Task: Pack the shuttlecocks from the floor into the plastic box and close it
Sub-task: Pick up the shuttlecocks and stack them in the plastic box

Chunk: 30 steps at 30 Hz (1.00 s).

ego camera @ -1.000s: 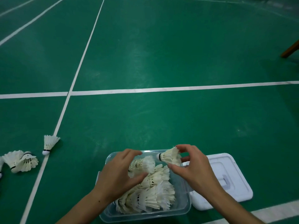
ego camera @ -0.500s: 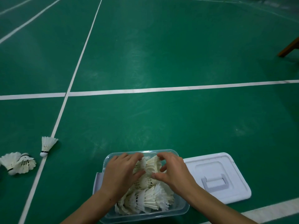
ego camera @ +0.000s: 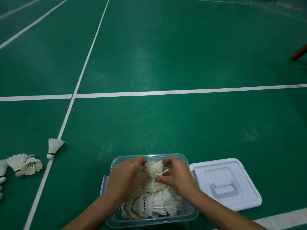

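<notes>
Inside clear plastic box (ego camera: 191, 213), both hands (fingers curled) pinch feathery shuttlecock (ego camera: 155, 169).

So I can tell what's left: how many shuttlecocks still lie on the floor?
4 at least: one on the white line, two touching left of it, one cut off at the left edge. More may lie out of view.

We see a green sports-court floor (ego camera: 166, 47), slightly scuffed, with soft sheen patches from overhead light. White court lines (ego camera: 166, 92) cross it: one runs left to right, others run away from us. A brown wooden leg (ego camera: 299, 53) enters at far right.
</notes>
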{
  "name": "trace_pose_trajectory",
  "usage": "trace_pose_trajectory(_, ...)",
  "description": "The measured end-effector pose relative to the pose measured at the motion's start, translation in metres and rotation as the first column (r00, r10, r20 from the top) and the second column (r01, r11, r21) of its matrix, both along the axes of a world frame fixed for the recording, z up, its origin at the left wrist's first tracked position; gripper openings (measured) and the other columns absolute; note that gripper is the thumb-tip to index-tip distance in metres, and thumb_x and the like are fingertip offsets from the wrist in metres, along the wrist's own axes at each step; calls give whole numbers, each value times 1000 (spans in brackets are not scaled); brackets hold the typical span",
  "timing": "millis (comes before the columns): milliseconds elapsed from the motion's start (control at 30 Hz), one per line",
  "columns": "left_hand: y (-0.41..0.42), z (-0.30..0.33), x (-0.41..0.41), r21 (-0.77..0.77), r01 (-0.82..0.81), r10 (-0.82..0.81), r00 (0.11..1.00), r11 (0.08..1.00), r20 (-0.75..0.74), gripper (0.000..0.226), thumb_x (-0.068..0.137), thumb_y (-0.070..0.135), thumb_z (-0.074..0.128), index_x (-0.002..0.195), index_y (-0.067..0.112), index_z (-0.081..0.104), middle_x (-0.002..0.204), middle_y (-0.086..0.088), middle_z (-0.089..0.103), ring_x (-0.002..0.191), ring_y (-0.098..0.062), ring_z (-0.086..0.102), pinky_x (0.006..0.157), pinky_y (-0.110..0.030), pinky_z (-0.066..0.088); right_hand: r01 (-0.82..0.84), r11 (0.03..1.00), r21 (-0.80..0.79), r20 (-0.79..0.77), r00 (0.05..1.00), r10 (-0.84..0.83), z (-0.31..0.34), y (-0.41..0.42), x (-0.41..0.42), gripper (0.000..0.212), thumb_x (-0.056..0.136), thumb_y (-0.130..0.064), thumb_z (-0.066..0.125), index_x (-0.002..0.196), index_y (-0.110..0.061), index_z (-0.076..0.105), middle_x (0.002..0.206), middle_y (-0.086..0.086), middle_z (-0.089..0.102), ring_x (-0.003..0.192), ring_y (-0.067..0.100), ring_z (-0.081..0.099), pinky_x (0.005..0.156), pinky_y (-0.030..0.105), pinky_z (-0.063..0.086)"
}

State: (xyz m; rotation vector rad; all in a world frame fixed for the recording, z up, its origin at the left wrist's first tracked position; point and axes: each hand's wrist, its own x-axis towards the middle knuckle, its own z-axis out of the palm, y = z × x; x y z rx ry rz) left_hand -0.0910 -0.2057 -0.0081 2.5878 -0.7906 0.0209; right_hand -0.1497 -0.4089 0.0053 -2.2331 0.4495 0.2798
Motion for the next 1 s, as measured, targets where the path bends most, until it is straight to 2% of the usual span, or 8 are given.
trace_pose_trajectory(133, 10, 11, -5, -114, -9, 3, 999, 993, -51, 47, 80, 66, 79, 117, 38, 67, 111, 24, 72, 84, 8, 63, 67, -8, 41, -45, 998, -52, 32, 998, 46, 16, -6, -9, 75, 75, -35, 95, 139, -21, 57, 126, -15, 59, 93, 3, 69, 80, 27, 63)
trace_pose_trajectory(167, 13, 17, -6, -145, -25, 17, 998, 989, -57, 49, 81, 71, 74, 118, 39, 66, 112, 26, 69, 84, 8, 62, 67, -8, 41, -62, 995, -82, 47, 997, 66, 23, -8, -11, 75, 76, -41, 94, 139, -23, 57, 126, -16, 59, 95, 1, 69, 81, 27, 63)
trace_pose_trajectory(300, 37, 44, -9, -330, -99, 65, 991, 939, -115, 54, 84, 80, 64, 118, 38, 66, 109, 30, 65, 89, 7, 64, 72, -19, 57, -180, 966, -184, 102, 974, 201, 68, -15, -11, 66, 79, -56, 86, 133, -31, 57, 125, -18, 63, 95, -2, 68, 84, 24, 61)
trace_pose_trajectory(367, 52, 57, -9, -424, -128, 82, 989, 896, -127, 53, 85, 76, 67, 119, 34, 66, 112, 27, 67, 92, 3, 67, 73, -24, 59, -245, 951, -190, 133, 953, 272, 97, -11, -6, 63, 79, -61, 83, 130, -35, 56, 121, -20, 64, 94, -4, 69, 82, 20, 60)
trace_pose_trajectory(533, 108, 86, -8, -555, -247, 223, 968, 794, -111, 51, 85, 64, 74, 122, 32, 64, 114, 22, 71, 94, -8, 70, 75, -35, 59, -464, 854, -234, 156, 849, 504, 144, 36, 18, 67, 80, -65, 80, 133, -36, 52, 118, -17, 65, 100, 0, 68, 85, 28, 61)
trace_pose_trajectory(733, 206, 67, 1, -537, -438, 450, 885, 721, -117, 51, 82, 63, 75, 123, 36, 61, 113, 20, 70, 92, -9, 70, 75, -41, 60, -602, 770, -212, 220, 738, 638, 128, 143, 80, 71, 82, -61, 81, 138, -32, 49, 121, -14, 63, 101, 5, 67, 92, 36, 60)
trace_pose_trajectory(900, 298, 19, 17, -371, -631, 631, 763, 681, -141, 56, 80, 72, 71, 125, 42, 58, 115, 26, 66, 95, 3, 66, 78, -39, 62, -645, 753, -131, 304, 697, 649, 74, 231, 137, 65, 84, -54, 83, 134, -29, 51, 115, -9, 65, 95, 11, 68, 90, 42, 59)
trace_pose_trajectory(1000, 326, -3, 33, -256, -670, 668, 736, 696, -111, 58, 81, 65, 77, 127, 36, 58, 118, 21, 62, 99, 4, 63, 81, -39, 62, -661, 738, -138, 314, 677, 666, 38, 261, 165, 62, 85, -52, 82, 132, -26, 52, 116, -6, 65, 95, 15, 65, 91, 43, 57)
